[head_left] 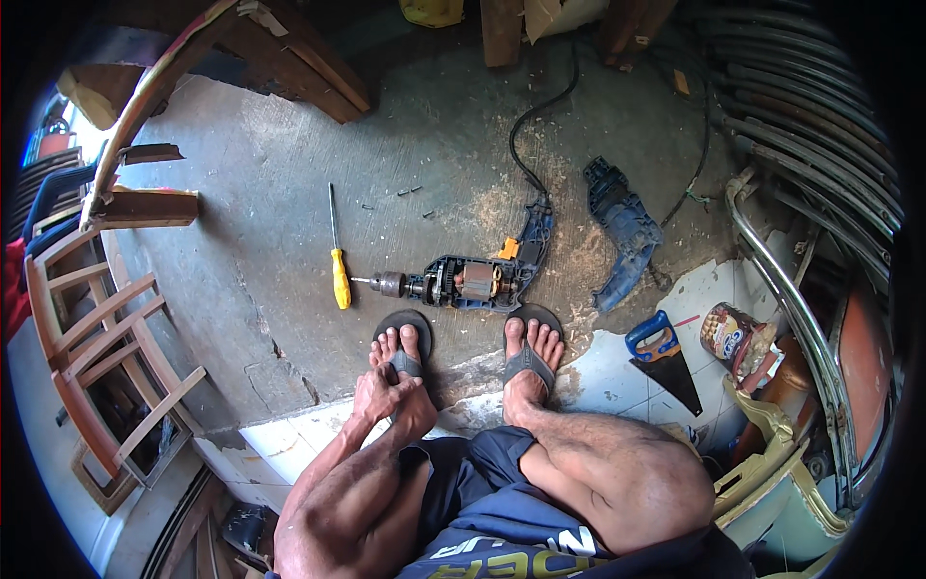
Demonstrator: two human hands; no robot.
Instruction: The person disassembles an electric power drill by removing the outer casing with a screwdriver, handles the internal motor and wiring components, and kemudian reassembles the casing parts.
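Observation:
Down at my left foot, my left hand [384,395] has its fingers curled against the ankle, just behind the sandal [407,367]. My right hand is not in view. Ahead of my feet lies an opened blue power drill [477,280], its motor and gears exposed, chuck pointing left and black cord running away. A detached blue housing half [622,227] lies to its right. Left of the chuck rests a screwdriver [340,278] with a yellow handle, and several small screws [405,192] are scattered beyond it.
Wooden chair frames [106,352] stand at the left, wooden furniture [318,87] farther ahead. At the right are a handsaw [675,376], a tub [728,333] and stacked bent metal tubes [810,154]. Broken white tiles [702,280] meet the concrete floor [241,270].

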